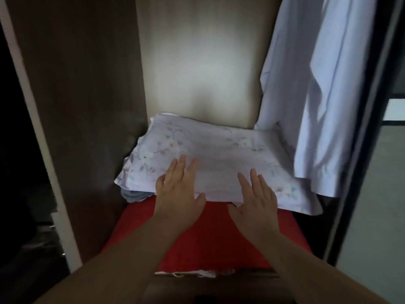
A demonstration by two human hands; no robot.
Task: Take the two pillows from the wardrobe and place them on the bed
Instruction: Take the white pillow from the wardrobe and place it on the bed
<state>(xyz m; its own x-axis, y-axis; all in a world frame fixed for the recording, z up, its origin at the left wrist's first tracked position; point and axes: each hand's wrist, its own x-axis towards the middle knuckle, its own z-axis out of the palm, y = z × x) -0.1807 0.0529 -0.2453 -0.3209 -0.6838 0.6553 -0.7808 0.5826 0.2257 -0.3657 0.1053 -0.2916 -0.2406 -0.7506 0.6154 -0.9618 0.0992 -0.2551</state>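
A white pillow (219,150) with a faint floral print lies flat inside the wardrobe, on top of a red pillow or folded red cloth (210,238); I cannot tell which it is. My left hand (178,187) rests palm down on the white pillow's near edge, fingers spread. My right hand (256,196) lies palm down beside it on the same edge, fingers apart. Neither hand is closed on anything. A bit of grey-blue fabric (133,195) shows under the white pillow's left corner.
A pale blue shirt (317,95) hangs at the right, its hem touching the pillow's right side. A dark wardrobe side panel (87,106) stands at the left, and the sliding door frame (368,128) at the right. The back wall (203,62) is pale.
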